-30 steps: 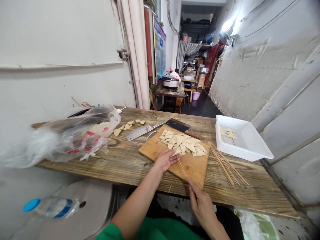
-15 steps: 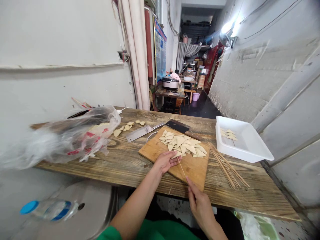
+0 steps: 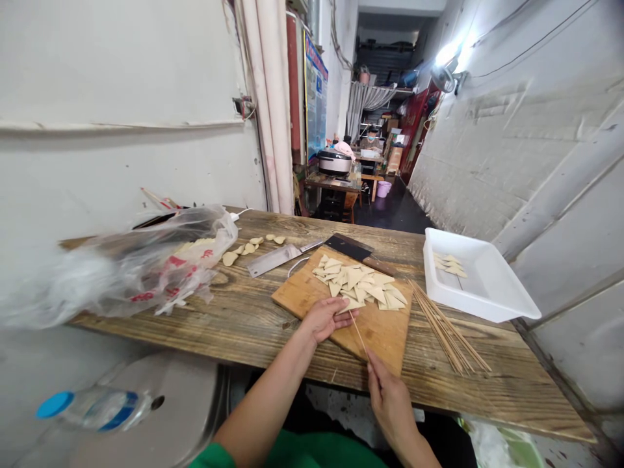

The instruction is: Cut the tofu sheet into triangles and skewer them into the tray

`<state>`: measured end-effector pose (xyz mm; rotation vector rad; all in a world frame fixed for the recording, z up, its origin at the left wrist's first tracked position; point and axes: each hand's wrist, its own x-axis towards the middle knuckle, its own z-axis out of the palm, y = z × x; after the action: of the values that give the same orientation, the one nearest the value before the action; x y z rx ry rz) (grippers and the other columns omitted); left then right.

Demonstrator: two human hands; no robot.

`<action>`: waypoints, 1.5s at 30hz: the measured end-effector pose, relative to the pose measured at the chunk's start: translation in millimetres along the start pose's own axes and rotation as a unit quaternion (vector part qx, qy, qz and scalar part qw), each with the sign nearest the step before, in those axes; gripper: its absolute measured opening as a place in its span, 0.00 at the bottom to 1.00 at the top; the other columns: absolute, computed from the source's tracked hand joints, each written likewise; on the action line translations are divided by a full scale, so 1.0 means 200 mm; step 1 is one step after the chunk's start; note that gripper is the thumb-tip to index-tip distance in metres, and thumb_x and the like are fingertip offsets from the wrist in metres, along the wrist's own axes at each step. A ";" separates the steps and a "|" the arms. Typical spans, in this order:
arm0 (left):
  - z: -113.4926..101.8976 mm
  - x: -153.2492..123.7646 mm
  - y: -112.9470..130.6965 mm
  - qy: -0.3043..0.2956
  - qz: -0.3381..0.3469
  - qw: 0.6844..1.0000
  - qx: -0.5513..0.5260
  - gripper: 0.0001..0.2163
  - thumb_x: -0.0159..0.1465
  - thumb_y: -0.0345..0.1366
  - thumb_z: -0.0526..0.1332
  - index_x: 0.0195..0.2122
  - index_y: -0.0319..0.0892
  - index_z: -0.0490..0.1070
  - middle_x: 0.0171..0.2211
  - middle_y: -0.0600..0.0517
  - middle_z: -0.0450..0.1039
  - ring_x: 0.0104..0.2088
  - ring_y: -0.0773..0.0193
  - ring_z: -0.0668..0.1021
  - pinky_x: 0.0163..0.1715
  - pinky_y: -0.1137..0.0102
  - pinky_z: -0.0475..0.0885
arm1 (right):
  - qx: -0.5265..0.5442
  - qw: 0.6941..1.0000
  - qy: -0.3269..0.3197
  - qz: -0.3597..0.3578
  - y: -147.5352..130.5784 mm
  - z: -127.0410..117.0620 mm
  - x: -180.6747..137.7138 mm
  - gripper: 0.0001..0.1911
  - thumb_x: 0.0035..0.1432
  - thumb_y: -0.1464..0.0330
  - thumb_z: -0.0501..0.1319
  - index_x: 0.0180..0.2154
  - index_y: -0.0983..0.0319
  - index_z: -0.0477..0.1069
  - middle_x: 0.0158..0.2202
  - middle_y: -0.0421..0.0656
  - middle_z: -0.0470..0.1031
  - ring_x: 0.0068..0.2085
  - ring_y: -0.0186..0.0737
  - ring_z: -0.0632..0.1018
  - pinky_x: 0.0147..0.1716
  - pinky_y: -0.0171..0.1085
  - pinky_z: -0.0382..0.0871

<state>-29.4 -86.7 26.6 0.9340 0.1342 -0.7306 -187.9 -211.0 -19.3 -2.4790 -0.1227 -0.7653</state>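
Observation:
My left hand [image 3: 325, 318] pinches a pale triangular slice [image 3: 351, 304], which looks like tofu, at the near edge of a heap of such slices [image 3: 363, 279]. Between the fingers of my right hand [image 3: 389, 383] is a thin wooden skewer [image 3: 359, 333]. Its tip meets the slice at my left fingers; whether it has pierced the slice I cannot tell. Both hands are over the near part of a wooden cutting board [image 3: 302, 292]. More skewers [image 3: 446, 328] lie in a loose bundle to the right of the board.
A white tray [image 3: 502, 286] at the right holds skewered triangles [image 3: 449, 264]. Behind the board lie a dark-bladed cleaver [image 3: 347, 247] and a metal cleaver [image 3: 275, 260]. Rounded offcuts [image 3: 251, 247] and a plastic bag [image 3: 166, 266] are at the left. A masked person [image 3: 371, 142] sits far back.
The whole view has shifted slightly, so everything appears a little further right. My hands keep nearly the same pose, with the skewer still against the slice.

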 end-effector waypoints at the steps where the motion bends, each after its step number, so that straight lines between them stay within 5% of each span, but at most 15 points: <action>1: 0.00 0.00 0.00 -0.002 0.001 1.000 0.001 0.03 0.58 0.26 0.62 0.33 0.34 0.69 0.31 0.44 0.77 0.32 0.58 0.81 0.34 0.66 0.76 | -0.008 1.000 0.007 -0.007 0.00 0.00 0.00 0.21 0.65 0.68 0.45 0.47 0.72 0.71 0.39 0.53 0.79 0.37 0.41 0.81 0.37 0.32 0.75; 18: 0.04 -0.14 0.00 -0.039 0.038 0.998 0.019 0.08 0.55 0.33 0.67 0.33 0.35 0.71 0.33 0.43 0.78 0.33 0.59 0.80 0.34 0.69 0.75 | 0.010 1.000 0.024 -0.010 -0.06 0.00 0.03 0.16 0.66 0.69 0.44 0.39 0.66 0.69 0.30 0.48 0.79 0.28 0.36 0.80 0.27 0.30 0.73; 23: 0.08 -0.19 -0.03 -0.008 0.096 0.995 0.020 0.16 0.56 0.40 0.65 0.42 0.36 0.72 0.31 0.45 0.78 0.30 0.62 0.80 0.31 0.72 0.74 | 0.037 0.999 0.027 -0.016 -0.08 -0.02 0.02 0.14 0.65 0.69 0.46 0.40 0.65 0.68 0.28 0.45 0.78 0.25 0.34 0.78 0.24 0.29 0.71; 27: 0.11 -0.21 -0.05 0.010 0.126 0.992 -0.006 0.15 0.53 0.40 0.67 0.37 0.35 0.73 0.31 0.46 0.78 0.30 0.62 0.80 0.33 0.72 0.74 | 0.053 0.998 0.034 -0.012 -0.09 0.00 0.00 0.13 0.66 0.69 0.46 0.40 0.65 0.68 0.27 0.44 0.77 0.24 0.33 0.77 0.24 0.28 0.71; 37: 0.13 -0.23 -0.08 0.052 0.089 0.994 -0.026 0.08 0.57 0.33 0.64 0.35 0.34 0.73 0.30 0.44 0.77 0.30 0.62 0.80 0.37 0.67 0.75 | 0.063 0.997 0.037 0.005 -0.10 0.02 -0.03 0.14 0.66 0.68 0.45 0.40 0.64 0.68 0.28 0.45 0.78 0.23 0.34 0.77 0.23 0.29 0.72; 45: 0.16 -0.25 -0.18 0.030 0.058 0.998 -0.019 0.11 0.55 0.36 0.66 0.35 0.33 0.75 0.31 0.43 0.78 0.31 0.61 0.80 0.37 0.69 0.73 | 0.045 0.997 0.057 0.009 -0.08 0.02 -0.02 0.14 0.65 0.69 0.46 0.40 0.65 0.68 0.31 0.48 0.79 0.27 0.36 0.80 0.27 0.30 0.73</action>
<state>-96.0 -99.1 42.3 0.9191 0.1449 -0.5916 -192.8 -194.9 -16.7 -2.3430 -0.0918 -0.8726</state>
